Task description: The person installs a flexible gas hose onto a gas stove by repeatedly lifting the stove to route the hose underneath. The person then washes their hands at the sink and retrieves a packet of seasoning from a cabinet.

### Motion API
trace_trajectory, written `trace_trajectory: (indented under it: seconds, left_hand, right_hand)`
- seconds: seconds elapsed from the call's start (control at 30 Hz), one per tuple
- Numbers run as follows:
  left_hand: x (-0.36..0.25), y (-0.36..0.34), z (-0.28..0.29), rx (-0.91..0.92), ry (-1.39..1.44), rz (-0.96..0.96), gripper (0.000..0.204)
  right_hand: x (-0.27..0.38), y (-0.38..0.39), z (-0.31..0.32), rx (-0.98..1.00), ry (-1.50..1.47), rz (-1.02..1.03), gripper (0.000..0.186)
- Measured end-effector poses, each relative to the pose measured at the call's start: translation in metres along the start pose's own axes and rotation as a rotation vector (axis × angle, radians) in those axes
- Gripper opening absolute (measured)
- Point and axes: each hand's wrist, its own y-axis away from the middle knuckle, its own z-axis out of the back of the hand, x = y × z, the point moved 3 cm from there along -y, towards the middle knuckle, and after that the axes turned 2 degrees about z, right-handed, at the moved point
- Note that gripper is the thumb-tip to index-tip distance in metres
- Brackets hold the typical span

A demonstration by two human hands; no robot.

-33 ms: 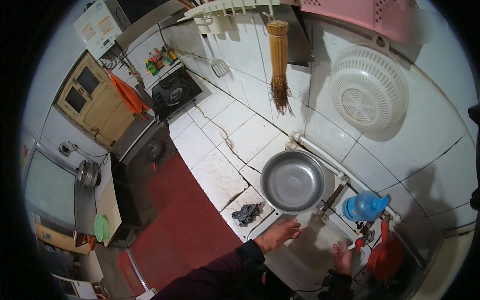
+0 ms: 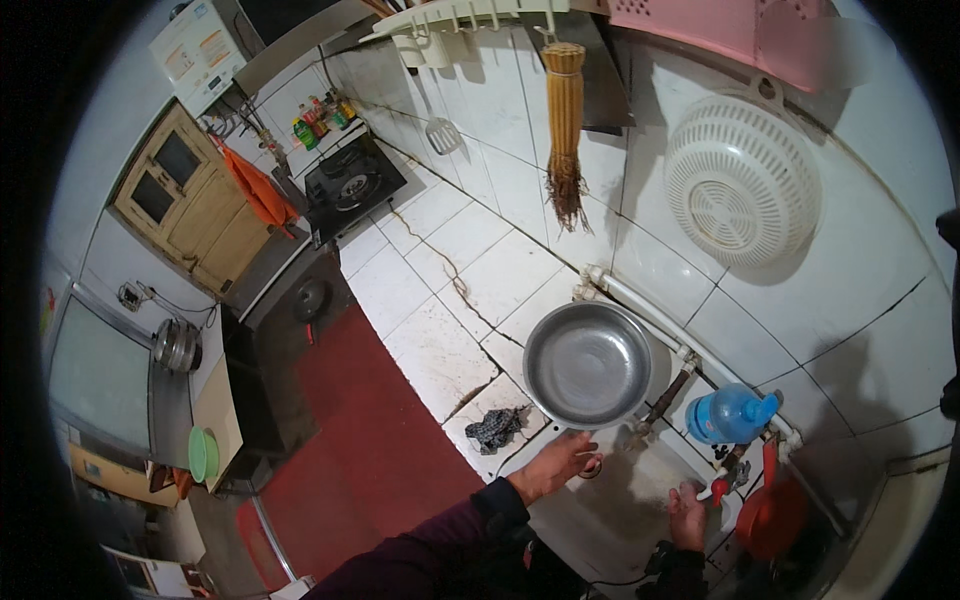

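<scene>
My left hand [image 2: 560, 463] is over the near side of the white sink [image 2: 565, 530], fingers loosely bent and apart, just below a wide metal basin [image 2: 586, 362] on the sink's back edge. My right hand [image 2: 687, 515] is at the sink's right, fingers slightly curled and apart beside the red-handled tap [image 2: 718, 491]; whether it touches the tap is unclear. A blue plastic bottle [image 2: 722, 418] rests behind the tap. A crumpled dark cloth [image 2: 495, 430] lies left of the basin. A red plastic utensil [image 2: 765, 515] stands at the far right.
Pipes [image 2: 640, 310] run along the wall behind the basin. A black stove [image 2: 340, 200] is at the counter's [image 2: 430, 330] far end. A straw brush [image 2: 565, 100] and white colander [image 2: 740, 180] hang above. Left are a red mat [image 2: 360, 440] and a table [image 2: 225, 420].
My left hand's fingers have bent slightly downward. The view has shifted very slightly, with the wall items a little farther right. Nothing else has visibly moved.
</scene>
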Motion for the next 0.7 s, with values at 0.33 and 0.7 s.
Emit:
trace_trajectory:
  seconds: [0.33, 0.7]
  left_hand:
    - [-0.050, -0.021, 0.031, -0.262, 0.136, -0.117, 0.031]
    - [-0.115, -0.003, 0.082, -0.313, -1.366, -0.405, 0.036]
  right_hand:
    - [-0.038, -0.040, 0.000, -0.164, -1.041, -0.217, 0.007]
    - [-0.075, -0.045, -0.012, -0.088, -1.185, -0.099, 0.023]
